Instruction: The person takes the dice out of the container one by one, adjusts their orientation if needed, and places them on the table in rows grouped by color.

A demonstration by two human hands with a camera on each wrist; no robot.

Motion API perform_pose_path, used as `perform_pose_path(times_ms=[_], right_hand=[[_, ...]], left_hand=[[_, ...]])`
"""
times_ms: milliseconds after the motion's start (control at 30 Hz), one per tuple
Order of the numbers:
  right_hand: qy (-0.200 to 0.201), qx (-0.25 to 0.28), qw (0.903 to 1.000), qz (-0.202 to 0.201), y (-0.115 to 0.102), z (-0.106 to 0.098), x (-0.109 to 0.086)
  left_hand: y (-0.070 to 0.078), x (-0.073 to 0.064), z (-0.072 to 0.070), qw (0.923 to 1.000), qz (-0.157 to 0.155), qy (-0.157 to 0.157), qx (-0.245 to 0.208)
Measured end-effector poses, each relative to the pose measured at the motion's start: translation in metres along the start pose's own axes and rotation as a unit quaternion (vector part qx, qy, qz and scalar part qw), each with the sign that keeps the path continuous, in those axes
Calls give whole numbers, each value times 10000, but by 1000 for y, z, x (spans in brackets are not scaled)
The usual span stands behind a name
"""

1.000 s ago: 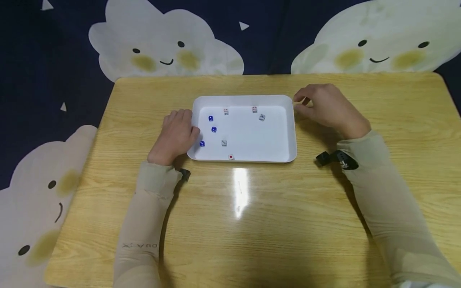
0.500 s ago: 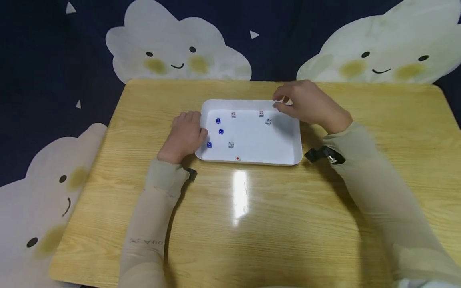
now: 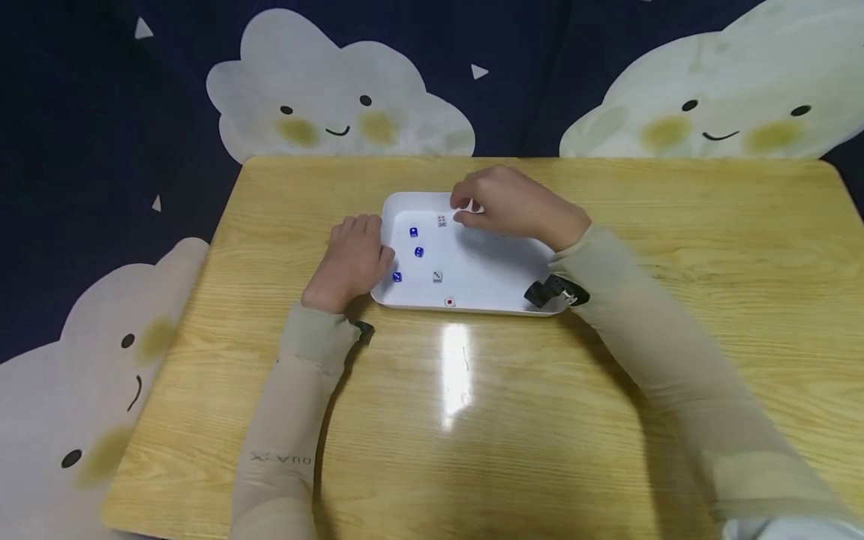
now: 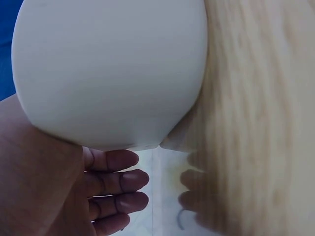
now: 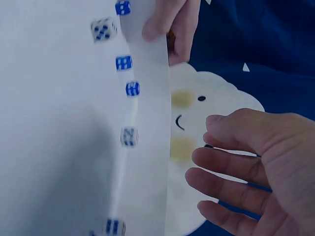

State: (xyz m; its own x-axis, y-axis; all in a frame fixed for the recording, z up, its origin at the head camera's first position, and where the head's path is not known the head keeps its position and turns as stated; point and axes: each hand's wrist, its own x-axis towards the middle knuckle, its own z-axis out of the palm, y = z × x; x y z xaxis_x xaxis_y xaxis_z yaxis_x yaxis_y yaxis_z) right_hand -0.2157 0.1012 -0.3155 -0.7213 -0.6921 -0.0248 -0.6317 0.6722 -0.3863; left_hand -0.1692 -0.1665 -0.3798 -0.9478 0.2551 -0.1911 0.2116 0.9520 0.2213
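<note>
Dark blue backdrop (image 3: 101,187) with cloud prints (image 3: 337,82), wood-grain table (image 3: 574,457) in front. White tray (image 3: 486,277) sits on it toward the far edge, low walls, dice inside.

Left hand (image 3: 351,259): thumb inside the left wall, fingers outside, so it's pinching the tray there. Right hand (image 3: 513,202): over the tray's far wall, fingers loosely curved, thumb gap showing, holding nothing I can see. Red-pip die (image 3: 442,221) lies on the tray floor just beside its fingertips. 3 blue dice (image 3: 419,252) are toward the left wall; white die (image 3: 437,277) and red-dot die (image 3: 450,301) toward the near wall. Cropped die (image 5: 114,227) shows at the bottom of the right wrist view.

Handling, my read: tray is light, thin plastic, fairly stiff, walls may flex a bit, likely slides on that tabletop. Best hold is mid short wall, thumb in, fingers out. Dice: hard, very light, not fragile, smooth, rounded corners, prone to skid. Take from above, thumb + 1 finger on opposite side faces. Near a wall, pinch along it; little finger room behind.
</note>
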Motion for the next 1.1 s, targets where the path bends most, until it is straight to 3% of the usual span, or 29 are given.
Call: perform_pose_path(times_ms=[233,500,700,1100], right_hand=[[43,157,9989,-446,-14,15,19],[66,293,9975,-645,-26,27,33],[106,459,9978,-466,-31,30,41],[-324,667,9972,-136,-24,35,56]], left_hand=[[-3,0,3,9999,80,132,-26],[-2,-1,4,9994,231,253,33],[-4,-2,4,9991,268,316,97],[-3,-2,3,9994,252,242,54]])
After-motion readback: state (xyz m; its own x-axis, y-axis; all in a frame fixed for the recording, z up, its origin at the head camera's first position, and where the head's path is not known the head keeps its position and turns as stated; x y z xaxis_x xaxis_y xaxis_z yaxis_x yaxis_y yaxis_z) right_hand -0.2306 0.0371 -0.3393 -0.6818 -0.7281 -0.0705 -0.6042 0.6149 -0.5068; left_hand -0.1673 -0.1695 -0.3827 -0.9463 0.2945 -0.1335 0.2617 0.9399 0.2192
